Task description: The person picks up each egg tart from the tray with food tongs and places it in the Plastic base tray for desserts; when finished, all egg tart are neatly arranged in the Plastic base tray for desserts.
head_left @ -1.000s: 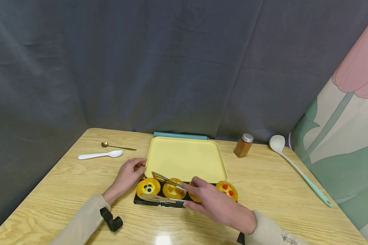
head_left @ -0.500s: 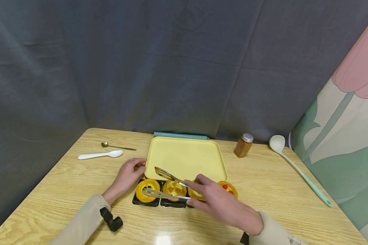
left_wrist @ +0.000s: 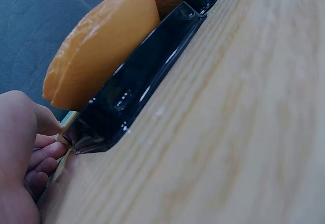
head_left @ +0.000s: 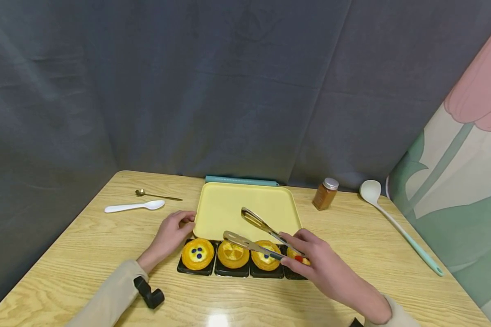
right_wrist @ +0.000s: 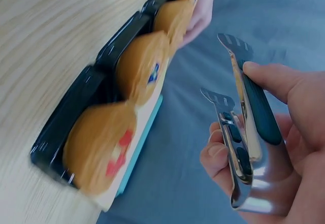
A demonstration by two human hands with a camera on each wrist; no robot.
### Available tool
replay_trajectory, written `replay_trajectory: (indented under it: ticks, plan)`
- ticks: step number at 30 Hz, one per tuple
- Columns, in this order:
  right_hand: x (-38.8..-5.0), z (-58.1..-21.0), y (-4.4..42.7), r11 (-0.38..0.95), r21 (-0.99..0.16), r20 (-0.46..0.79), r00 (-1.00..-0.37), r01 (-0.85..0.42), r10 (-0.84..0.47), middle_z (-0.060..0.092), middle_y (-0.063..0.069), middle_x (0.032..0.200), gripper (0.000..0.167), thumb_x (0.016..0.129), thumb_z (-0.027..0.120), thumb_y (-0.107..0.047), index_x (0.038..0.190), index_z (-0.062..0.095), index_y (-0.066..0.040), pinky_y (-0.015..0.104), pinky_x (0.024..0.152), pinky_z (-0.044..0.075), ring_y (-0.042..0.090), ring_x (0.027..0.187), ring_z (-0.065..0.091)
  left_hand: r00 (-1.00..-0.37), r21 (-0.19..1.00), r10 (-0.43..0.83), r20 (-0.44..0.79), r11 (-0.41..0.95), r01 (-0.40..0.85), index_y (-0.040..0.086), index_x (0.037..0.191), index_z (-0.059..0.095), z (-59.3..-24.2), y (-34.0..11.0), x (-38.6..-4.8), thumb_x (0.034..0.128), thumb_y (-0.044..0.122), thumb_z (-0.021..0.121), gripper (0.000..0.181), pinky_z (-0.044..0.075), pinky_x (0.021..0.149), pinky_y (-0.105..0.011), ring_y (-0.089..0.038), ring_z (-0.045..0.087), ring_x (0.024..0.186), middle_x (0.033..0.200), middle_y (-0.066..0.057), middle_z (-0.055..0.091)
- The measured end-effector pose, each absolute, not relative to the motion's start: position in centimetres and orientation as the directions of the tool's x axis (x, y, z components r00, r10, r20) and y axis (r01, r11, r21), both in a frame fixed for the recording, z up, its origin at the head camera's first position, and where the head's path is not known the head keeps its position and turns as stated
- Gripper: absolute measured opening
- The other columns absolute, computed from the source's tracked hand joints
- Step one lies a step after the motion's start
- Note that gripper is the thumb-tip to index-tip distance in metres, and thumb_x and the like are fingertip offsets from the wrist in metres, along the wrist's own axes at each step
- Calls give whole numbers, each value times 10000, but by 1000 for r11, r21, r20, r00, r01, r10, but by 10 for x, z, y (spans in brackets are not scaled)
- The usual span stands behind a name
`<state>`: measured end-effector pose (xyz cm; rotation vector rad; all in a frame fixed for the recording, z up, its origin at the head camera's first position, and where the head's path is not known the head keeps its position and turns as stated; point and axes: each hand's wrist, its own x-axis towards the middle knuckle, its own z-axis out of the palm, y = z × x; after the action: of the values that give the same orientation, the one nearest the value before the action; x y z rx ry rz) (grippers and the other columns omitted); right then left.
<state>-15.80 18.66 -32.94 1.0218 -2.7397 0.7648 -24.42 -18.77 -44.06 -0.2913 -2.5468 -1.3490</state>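
My right hand (head_left: 323,265) holds metal serving tongs (head_left: 251,243) with dark grips, the thumb on one arm and fingers on the other. The tong tips are spread apart above the front of the yellow tray (head_left: 245,200), with nothing between them. My left hand (head_left: 172,234) rests at the tray's left edge, its thumb and curled fingers at the rim. Along the tray's front runs a row of black square holders (head_left: 233,272) bearing a blueberry tart (head_left: 197,254), a tart with yellow wedges (head_left: 233,254), another blueberry tart (head_left: 266,261) and a red-topped tart (right_wrist: 99,148) partly behind my right hand.
A white spoon (head_left: 135,206) and a small gold spoon (head_left: 159,196) lie on the left. A teal bar (head_left: 241,180) lies behind the tray. A brown jar (head_left: 324,196) with a silver lid and a long ladle (head_left: 397,225) with a mint handle are on the right.
My right hand has moved right with the tongs, whose tips have lifted away from the left tarts. The left hand and tray have stayed in place.
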Motion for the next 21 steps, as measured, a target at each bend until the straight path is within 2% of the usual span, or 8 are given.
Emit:
replay_trajectory:
  ticks: [8,13,21]
  plan:
    - [-152,-329,231,756,-450,251,-879,-476,-404,519,-60,936,522,946,709,-336,1379,625,-58,235,551,401,48,675,425,-949,777,60,311,559,290,-12,1281,658,-440,-189,-244,966,82,646,329,468,881,-447,-239,584,989,1079,-65,665]
    - [-154,-334,260,818,-399,273,-905,-415,-326,500,-36,892,521,948,713,-305,1380,615,-31,254,531,351,66,624,357,-948,775,61,313,561,292,-8,1283,659,-440,-189,-244,963,83,649,332,468,878,-446,-237,583,987,1079,-62,665]
    - [-164,-346,299,886,-322,268,-930,-332,-251,505,25,862,572,953,712,-296,1364,578,79,270,543,346,115,631,362,-948,777,62,313,558,293,-9,1282,660,-440,-188,-244,964,83,648,332,463,881,-448,-237,578,987,1080,-65,665]
